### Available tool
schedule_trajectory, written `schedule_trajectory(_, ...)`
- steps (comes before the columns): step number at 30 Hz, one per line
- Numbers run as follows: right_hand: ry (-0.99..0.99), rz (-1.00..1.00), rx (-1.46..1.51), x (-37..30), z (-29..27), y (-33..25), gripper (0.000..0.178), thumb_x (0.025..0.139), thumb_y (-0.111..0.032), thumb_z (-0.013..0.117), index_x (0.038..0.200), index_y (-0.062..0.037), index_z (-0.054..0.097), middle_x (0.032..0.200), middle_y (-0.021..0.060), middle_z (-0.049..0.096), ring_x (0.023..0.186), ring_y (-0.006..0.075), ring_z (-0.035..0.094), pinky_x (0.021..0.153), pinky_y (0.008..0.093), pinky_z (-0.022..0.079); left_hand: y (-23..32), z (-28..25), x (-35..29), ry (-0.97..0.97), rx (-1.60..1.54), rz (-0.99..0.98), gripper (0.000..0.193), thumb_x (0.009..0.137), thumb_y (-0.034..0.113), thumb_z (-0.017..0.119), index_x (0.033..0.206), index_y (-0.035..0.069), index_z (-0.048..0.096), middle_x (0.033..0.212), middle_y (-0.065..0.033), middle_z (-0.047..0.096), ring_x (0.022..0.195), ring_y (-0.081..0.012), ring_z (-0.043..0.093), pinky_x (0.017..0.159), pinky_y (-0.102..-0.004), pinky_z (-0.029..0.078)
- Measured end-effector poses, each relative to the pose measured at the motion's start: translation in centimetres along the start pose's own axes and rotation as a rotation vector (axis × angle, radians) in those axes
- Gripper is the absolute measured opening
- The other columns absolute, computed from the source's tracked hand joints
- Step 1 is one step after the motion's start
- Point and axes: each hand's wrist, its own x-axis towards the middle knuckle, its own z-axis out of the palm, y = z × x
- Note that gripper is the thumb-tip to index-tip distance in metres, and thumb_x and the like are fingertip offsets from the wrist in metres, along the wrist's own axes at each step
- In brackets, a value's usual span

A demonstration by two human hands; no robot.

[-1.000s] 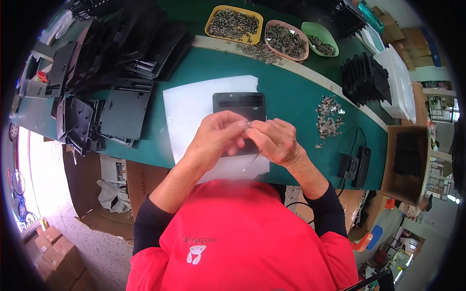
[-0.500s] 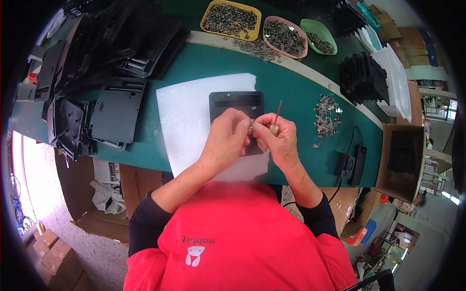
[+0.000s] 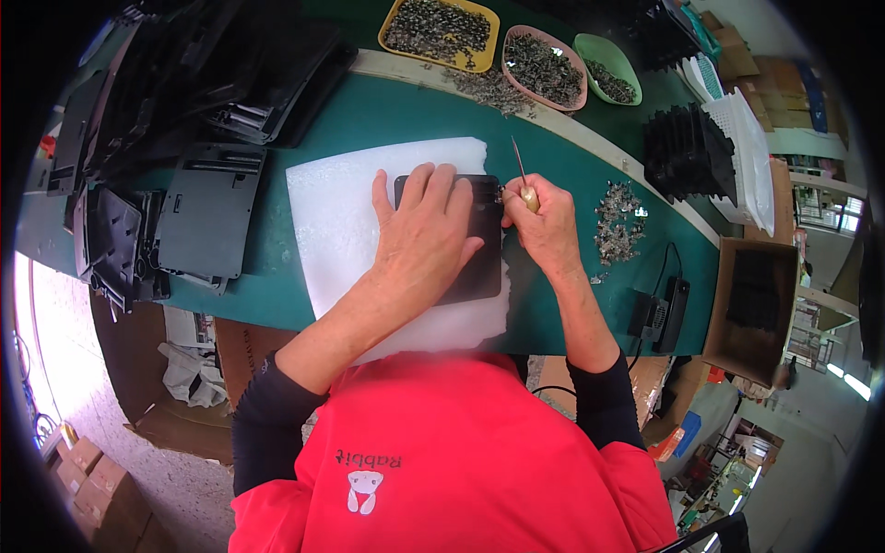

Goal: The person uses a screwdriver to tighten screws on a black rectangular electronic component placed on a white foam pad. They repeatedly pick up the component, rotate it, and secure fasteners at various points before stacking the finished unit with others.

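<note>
A flat black plastic panel [image 3: 481,249] with a slot along its far end lies on a white foam sheet [image 3: 325,221]. My left hand [image 3: 419,230] rests flat across the panel, its fingers stretched and apart. At the panel's far right corner, my right hand [image 3: 546,226] is closed around the pale handle of a thin, pointed awl-like tool [image 3: 520,158], whose shaft points up and away from the panel. The right thumb and forefinger touch the panel's edge. A small metal piece seems to show there, but the fingers partly cover it.
Loose metal clips [image 3: 619,226] lie on the green table to the right, near a black power adapter [image 3: 652,316]. Yellow [image 3: 489,57], pink [image 3: 581,92] and green [image 3: 629,69] trays of small parts stand beyond a wooden strip. Black panels [image 3: 207,217] pile up on the left.
My hands were together above the panel, fingers meeting at a small piece. The left hand has since spread flat on the panel, and the right has moved to its far right corner with the tool.
</note>
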Motion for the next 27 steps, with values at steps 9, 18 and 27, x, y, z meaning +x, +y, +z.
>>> schedule_trajectory(9,0.065,-0.105,-0.188,0.3,0.8,0.1,0.015,0.083,-0.009,0.062,0.082,0.0059,0.06,0.08,0.0192,0.062,0.069,0.0356,0.062,0.064,0.0409,0.048,0.1,0.3,0.0,0.009,-0.026,-0.018,0.066,0.072,0.022,0.08,0.127,0.001,0.051,0.135,-0.0139,0.044,0.128,-0.0309,0.041,0.099,-0.0555,0.034)
schedule_trajectory(18,0.233,-0.177,-0.298,0.1,2.4,0.2,0.012,0.081,-0.008,0.062,0.08,0.0038,0.058,0.075,0.0181,0.06,0.066,0.0335,0.059,0.063,0.0408,0.047,0.3,0.6,0.1,0.028,-0.016,-0.019,0.068,0.07,0.022,0.081,0.127,0.0,0.052,0.135,-0.0149,0.044,0.127,-0.0313,0.041,0.099,-0.0537,0.032)
schedule_trajectory(27,0.278,-0.136,-0.184,-0.1,3.1,1.2,0.014,0.084,-0.01,0.065,0.081,0.0013,0.059,0.064,0.0058,0.056,0.055,0.0148,0.054,0.053,0.0316,0.045,0.2,0.8,-0.1,0.048,-0.023,-0.022,0.068,0.069,0.022,0.08,0.127,-0.001,0.052,0.135,-0.0154,0.044,0.126,-0.0316,0.041,0.098,-0.0527,0.032)
